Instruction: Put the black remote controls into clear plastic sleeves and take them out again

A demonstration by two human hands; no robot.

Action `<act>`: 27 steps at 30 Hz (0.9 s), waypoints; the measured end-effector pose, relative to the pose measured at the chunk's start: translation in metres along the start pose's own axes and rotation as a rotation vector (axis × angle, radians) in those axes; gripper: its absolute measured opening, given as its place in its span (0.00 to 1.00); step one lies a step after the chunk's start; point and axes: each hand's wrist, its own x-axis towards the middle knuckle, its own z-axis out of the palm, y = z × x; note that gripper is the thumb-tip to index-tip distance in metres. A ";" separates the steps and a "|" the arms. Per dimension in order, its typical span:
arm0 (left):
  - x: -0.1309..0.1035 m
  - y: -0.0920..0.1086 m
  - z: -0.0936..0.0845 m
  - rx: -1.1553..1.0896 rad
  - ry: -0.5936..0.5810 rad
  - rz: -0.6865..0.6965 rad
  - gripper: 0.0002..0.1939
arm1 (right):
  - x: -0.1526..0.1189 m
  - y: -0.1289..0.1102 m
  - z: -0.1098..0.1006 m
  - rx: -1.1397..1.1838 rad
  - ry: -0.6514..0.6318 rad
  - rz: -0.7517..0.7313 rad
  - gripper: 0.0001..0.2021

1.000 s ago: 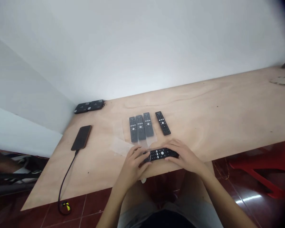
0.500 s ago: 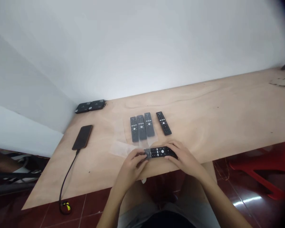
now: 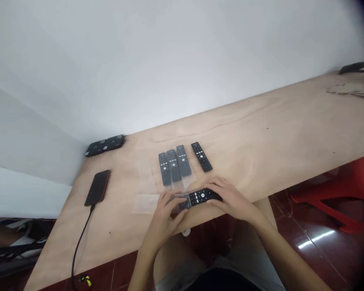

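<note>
Near the front edge of the table, a black remote control (image 3: 202,195) lies sideways between my two hands. Its left end sits inside a clear plastic sleeve (image 3: 145,203), the rest of which stretches out to the left. My left hand (image 3: 166,208) pinches the sleeve around that end with thumb and fingers. My right hand (image 3: 229,198) grips the bare right end. Just beyond, three sleeved remotes (image 3: 173,165) lie side by side. To their right is a single bare remote (image 3: 202,157).
At the left lies a phone (image 3: 97,187) with a black cable (image 3: 82,238) running off the front edge. Two black boxes (image 3: 104,145) sit by the wall. A pale object (image 3: 350,89) lies at the far right. A red plastic chair (image 3: 342,194) stands beside the table.
The view has tilted and shifted, so the table appears turned. Both hands keep their hold, and the remote's left end stays within the sleeve.
</note>
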 end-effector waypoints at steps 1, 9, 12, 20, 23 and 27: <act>0.001 -0.001 -0.001 -0.006 -0.014 -0.012 0.15 | 0.000 0.000 -0.001 0.009 -0.008 -0.007 0.20; 0.005 0.012 0.006 -0.044 -0.052 0.001 0.25 | -0.001 -0.012 -0.001 0.161 -0.060 0.020 0.19; 0.006 0.017 0.016 -0.031 -0.037 0.025 0.24 | 0.003 -0.019 0.006 0.174 -0.074 0.009 0.18; 0.005 0.017 0.011 0.050 -0.050 -0.044 0.31 | 0.004 -0.015 0.012 0.114 0.005 0.039 0.30; -0.002 0.013 -0.002 0.071 -0.074 -0.059 0.35 | -0.007 -0.001 0.009 0.154 0.145 0.097 0.26; -0.007 0.013 -0.008 0.055 -0.078 -0.068 0.35 | -0.021 0.009 0.009 0.218 0.277 0.154 0.19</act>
